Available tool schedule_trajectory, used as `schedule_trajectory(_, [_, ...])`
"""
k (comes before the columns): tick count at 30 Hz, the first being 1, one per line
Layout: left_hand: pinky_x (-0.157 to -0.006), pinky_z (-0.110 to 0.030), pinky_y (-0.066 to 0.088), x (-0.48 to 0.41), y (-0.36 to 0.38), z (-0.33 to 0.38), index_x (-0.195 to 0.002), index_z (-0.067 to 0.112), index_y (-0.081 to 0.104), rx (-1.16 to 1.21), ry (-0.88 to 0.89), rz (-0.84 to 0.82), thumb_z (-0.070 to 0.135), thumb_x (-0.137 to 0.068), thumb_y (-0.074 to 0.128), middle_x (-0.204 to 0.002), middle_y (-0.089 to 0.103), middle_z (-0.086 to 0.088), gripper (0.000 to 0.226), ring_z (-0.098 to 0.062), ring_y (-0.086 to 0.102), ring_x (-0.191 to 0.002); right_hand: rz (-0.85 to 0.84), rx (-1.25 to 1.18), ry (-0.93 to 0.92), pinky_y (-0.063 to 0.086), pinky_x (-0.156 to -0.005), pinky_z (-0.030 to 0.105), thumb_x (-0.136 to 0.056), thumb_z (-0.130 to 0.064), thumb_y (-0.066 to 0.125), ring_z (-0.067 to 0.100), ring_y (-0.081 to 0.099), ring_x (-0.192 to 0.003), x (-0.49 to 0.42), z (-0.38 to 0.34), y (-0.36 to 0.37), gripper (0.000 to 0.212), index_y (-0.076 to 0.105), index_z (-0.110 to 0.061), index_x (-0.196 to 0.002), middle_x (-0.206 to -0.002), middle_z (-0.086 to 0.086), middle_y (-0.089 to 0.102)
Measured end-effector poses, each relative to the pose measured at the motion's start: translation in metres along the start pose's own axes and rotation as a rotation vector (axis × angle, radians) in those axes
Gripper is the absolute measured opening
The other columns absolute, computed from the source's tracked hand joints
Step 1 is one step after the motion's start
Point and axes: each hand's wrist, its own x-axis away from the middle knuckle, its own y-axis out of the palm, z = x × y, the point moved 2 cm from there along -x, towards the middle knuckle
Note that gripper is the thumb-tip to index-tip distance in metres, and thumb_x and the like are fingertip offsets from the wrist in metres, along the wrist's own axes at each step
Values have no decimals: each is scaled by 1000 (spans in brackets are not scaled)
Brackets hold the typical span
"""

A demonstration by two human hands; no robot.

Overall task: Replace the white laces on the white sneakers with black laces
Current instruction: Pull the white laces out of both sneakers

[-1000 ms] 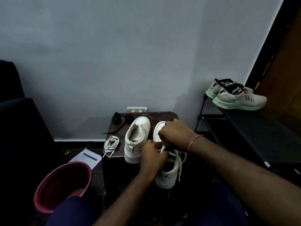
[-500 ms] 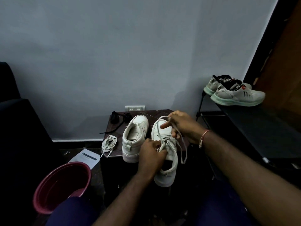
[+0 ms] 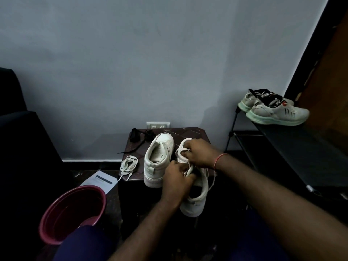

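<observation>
Two white sneakers are at a small dark table point(image 3: 195, 131). The left sneaker point(image 3: 159, 159) stands on it with no lace in it. The right sneaker point(image 3: 195, 196) hangs over the table's near edge, held by my left hand point(image 3: 176, 180), which grips its upper by the tongue. My right hand point(image 3: 202, 152) pinches a loop of the white lace point(image 3: 180, 148) above the shoe's front eyelets. A removed white lace point(image 3: 128, 164) lies coiled at the table's left edge. Black laces point(image 3: 140, 137) lie bundled at the table's back left.
A dark red plastic tub point(image 3: 72, 213) stands on the floor at the lower left, with a sheet of paper point(image 3: 100, 180) beside it. A second pair of pale running shoes point(image 3: 275, 111) sits on a black rack point(image 3: 305, 147) at the right. A wall socket point(image 3: 158, 125) is behind the table.
My right hand has come back down from the raised lace loop to the shoe's front and pinches the lace close to the eyelets. My left hand stays on the right sneaker.
</observation>
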Motion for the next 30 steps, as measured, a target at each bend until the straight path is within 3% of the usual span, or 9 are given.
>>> schedule_trajectory(3, [-73,-36,51,1,0,-2,-84,10,73,0,23,-8,24,-61,64,-81,57,2,28,-21,60,-80,-48,-31,44,43,-76,28,-83,-41,69,20,59,-95,-1,2,-1,30,63,-16,-99,-102,3,66])
schedule_trajectory(6, [-72,-37,50,3,-1,-1,-86,6,72,-5,12,-8,20,-63,66,-82,56,0,27,-22,59,-77,-85,-18,7,40,-65,24,-84,-30,71,10,55,-68,-2,1,-6,16,67,-17,-77,-77,-1,64])
schedule_trajectory(9, [-71,-42,51,2,0,0,-84,1,70,-11,9,-1,27,-59,60,-84,57,-7,37,-25,59,-75,-46,-97,5,31,-49,18,-86,-26,70,2,44,-48,-4,1,-10,39,49,-24,-52,-53,-10,48])
schedule_trajectory(12, [-73,-40,51,2,-1,1,-86,4,71,14,15,3,26,-59,58,-85,57,-3,37,-23,58,-75,-107,-77,16,40,-59,23,-88,-35,67,9,53,-65,-1,-1,-6,25,63,-15,-74,-72,-2,60])
schedule_trajectory(14, [-74,-34,51,3,-2,3,-92,9,73,17,33,-4,26,-60,57,-88,56,1,40,-22,58,-78,-152,-101,8,44,-65,26,-88,-37,67,13,57,-71,-1,-2,-4,30,69,-7,-84,-82,8,67])
schedule_trajectory(20, [-71,-28,47,6,-1,0,-92,15,76,37,46,0,25,-59,58,-83,54,7,39,-14,53,-73,-234,-119,-27,37,-54,24,-89,-23,67,9,44,-52,-4,-2,-8,33,57,-13,-59,-60,3,55])
schedule_trajectory(23, [-70,-33,48,5,-2,1,-87,12,74,11,31,3,27,-60,58,-79,50,6,35,-15,53,-71,-268,-152,-32,36,-48,24,-97,-26,56,9,43,-45,-4,-6,-13,36,55,-12,-64,-59,2,56])
schedule_trajectory(27, [-76,-35,53,8,0,-1,-93,20,72,17,12,7,29,-59,59,-87,57,1,38,-15,61,-79,47,-939,38,26,-34,16,-103,-27,44,7,40,-36,-9,-18,-39,25,52,-11,-84,-67,5,59])
schedule_trajectory(30, [-74,-32,52,13,3,0,-94,22,69,-7,54,25,31,-62,58,-89,54,2,35,-11,58,-79,295,-814,37,37,-42,21,-100,-25,49,6,45,-38,-22,-25,-61,22,51,-15,-80,-64,3,61])
